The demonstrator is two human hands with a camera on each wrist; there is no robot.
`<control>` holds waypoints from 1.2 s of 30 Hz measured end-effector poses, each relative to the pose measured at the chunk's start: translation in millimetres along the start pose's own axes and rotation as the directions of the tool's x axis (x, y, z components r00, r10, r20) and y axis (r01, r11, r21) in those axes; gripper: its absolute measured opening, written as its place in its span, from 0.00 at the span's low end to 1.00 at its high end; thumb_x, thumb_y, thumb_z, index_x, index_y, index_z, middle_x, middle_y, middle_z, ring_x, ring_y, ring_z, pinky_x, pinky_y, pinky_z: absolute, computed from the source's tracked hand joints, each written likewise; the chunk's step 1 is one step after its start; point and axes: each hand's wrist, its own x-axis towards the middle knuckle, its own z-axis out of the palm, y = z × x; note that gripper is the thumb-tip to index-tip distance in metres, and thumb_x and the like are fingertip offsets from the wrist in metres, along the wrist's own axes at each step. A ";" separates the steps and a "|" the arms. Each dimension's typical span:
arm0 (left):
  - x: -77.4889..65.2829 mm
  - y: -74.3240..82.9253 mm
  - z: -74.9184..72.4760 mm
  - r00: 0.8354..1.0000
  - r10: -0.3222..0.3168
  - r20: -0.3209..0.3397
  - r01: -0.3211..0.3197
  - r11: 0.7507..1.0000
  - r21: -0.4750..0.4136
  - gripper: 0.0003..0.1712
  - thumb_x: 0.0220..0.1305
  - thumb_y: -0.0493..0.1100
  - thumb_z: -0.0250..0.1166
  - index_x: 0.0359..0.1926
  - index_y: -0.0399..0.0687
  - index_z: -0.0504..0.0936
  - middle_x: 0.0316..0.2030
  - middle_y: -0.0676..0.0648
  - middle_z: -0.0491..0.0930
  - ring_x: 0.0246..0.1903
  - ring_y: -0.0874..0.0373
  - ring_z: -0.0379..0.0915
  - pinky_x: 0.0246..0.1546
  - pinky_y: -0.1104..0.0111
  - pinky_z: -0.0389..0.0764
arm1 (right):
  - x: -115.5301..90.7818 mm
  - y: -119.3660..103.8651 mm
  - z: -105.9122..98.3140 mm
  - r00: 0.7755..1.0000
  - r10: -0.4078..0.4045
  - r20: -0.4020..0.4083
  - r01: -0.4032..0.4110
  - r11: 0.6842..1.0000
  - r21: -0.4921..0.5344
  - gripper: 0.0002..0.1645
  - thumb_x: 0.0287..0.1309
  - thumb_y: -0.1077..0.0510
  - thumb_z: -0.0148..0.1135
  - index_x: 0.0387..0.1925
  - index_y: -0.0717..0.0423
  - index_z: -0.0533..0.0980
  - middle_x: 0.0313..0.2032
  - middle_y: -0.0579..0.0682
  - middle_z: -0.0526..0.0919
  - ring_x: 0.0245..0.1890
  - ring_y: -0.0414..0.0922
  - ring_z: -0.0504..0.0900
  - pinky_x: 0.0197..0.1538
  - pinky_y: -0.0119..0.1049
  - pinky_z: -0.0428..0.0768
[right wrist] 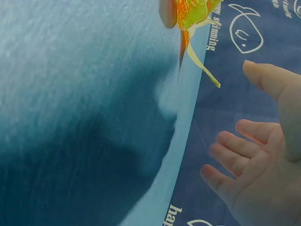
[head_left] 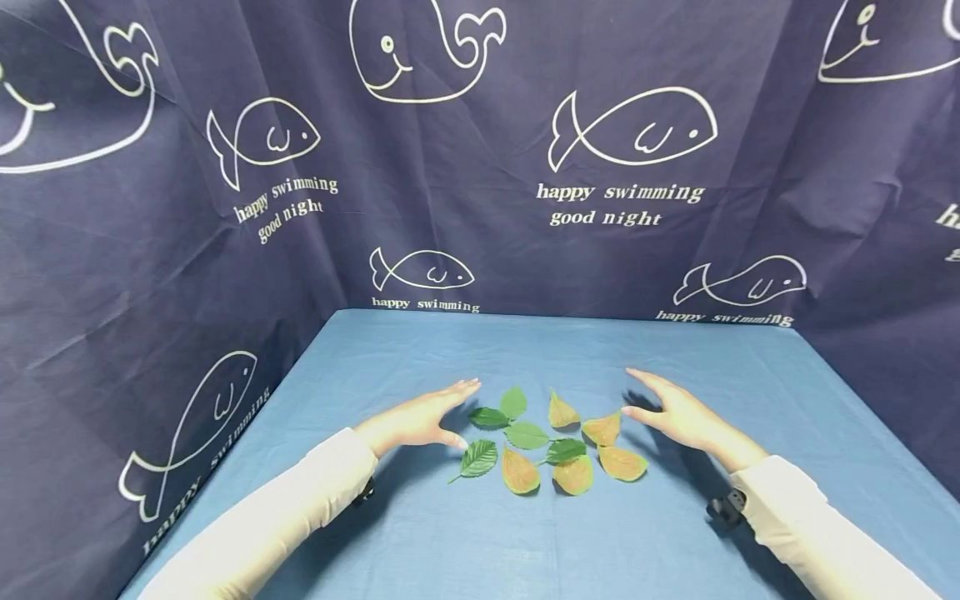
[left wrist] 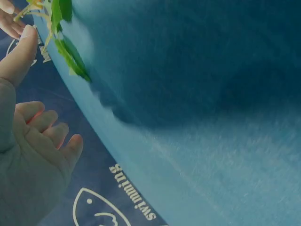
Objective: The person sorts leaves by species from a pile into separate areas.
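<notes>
Several artificial leaves lie in a loose cluster on the blue cloth. The left group is green, with a serrated leaf (head_left: 478, 458) nearest the left thumb. Orange-brown leaves with green edges, such as this one (head_left: 602, 430), make up most of the right group. Among them, a dark green leaf (head_left: 566, 451) overlaps the top of an orange leaf (head_left: 573, 475). My left hand (head_left: 420, 418) is left of the cluster, fingers extended and thumb apart, holding nothing. On the other side my right hand (head_left: 678, 418) is spread likewise, its thumb tip close to an orange leaf (right wrist: 190, 14).
A blue cloth (head_left: 420, 533) covers the table. Dark blue curtains (head_left: 480, 208) with white fish and whale drawings stand behind and at the sides. Dark devices are strapped under both wrists, the right one (head_left: 726, 510) more visible.
</notes>
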 end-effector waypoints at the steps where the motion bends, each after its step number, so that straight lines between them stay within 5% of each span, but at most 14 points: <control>1: -0.4 0.4 0.8 1.000 0.002 0.000 -0.002 1.000 -0.006 0.57 0.54 0.51 0.71 0.76 0.45 0.47 0.76 0.44 0.45 0.75 0.44 0.40 0.73 0.48 0.49 | 0.7 0.2 1.0 1.000 0.001 -0.001 -0.001 1.000 0.005 0.43 0.63 0.43 0.60 0.71 0.62 0.60 0.68 0.68 0.64 0.66 0.68 0.63 0.63 0.65 0.63; 13: 0.8 5.2 9.0 1.000 -0.017 -0.012 0.016 0.994 -0.106 0.53 0.55 0.49 0.72 0.76 0.47 0.52 0.75 0.41 0.50 0.74 0.44 0.46 0.73 0.49 0.52 | 11.6 -2.5 13.9 0.999 -0.039 -0.031 0.040 0.998 0.038 0.33 0.60 0.51 0.65 0.61 0.67 0.71 0.51 0.62 0.81 0.46 0.55 0.81 0.48 0.49 0.80; 17: 2.3 4.8 12.5 0.999 -0.032 0.004 0.032 0.987 -0.158 0.52 0.56 0.49 0.72 0.76 0.49 0.52 0.75 0.40 0.51 0.74 0.45 0.48 0.72 0.50 0.54 | 15.4 -6.8 15.9 1.000 0.002 0.007 -0.002 0.997 0.071 0.31 0.60 0.52 0.64 0.59 0.68 0.72 0.45 0.60 0.83 0.40 0.49 0.81 0.41 0.40 0.80; 28: 5.4 6.6 15.7 0.997 -0.074 0.036 0.080 0.979 -0.189 0.49 0.59 0.43 0.70 0.76 0.54 0.53 0.75 0.41 0.50 0.74 0.46 0.47 0.71 0.49 0.56 | 19.1 -15.4 19.1 0.988 0.078 0.131 -0.100 0.981 0.167 0.26 0.63 0.58 0.60 0.57 0.73 0.72 0.37 0.54 0.85 0.39 0.47 0.83 0.39 0.38 0.81; 36: 7.0 4.0 21.1 0.998 -0.045 0.037 0.051 0.985 -0.163 0.47 0.58 0.42 0.70 0.75 0.50 0.57 0.74 0.39 0.53 0.73 0.45 0.50 0.71 0.49 0.57 | 20.1 -19.9 23.6 0.982 0.092 0.165 -0.126 0.970 0.207 0.21 0.59 0.61 0.61 0.52 0.71 0.76 0.34 0.53 0.85 0.32 0.43 0.81 0.33 0.34 0.80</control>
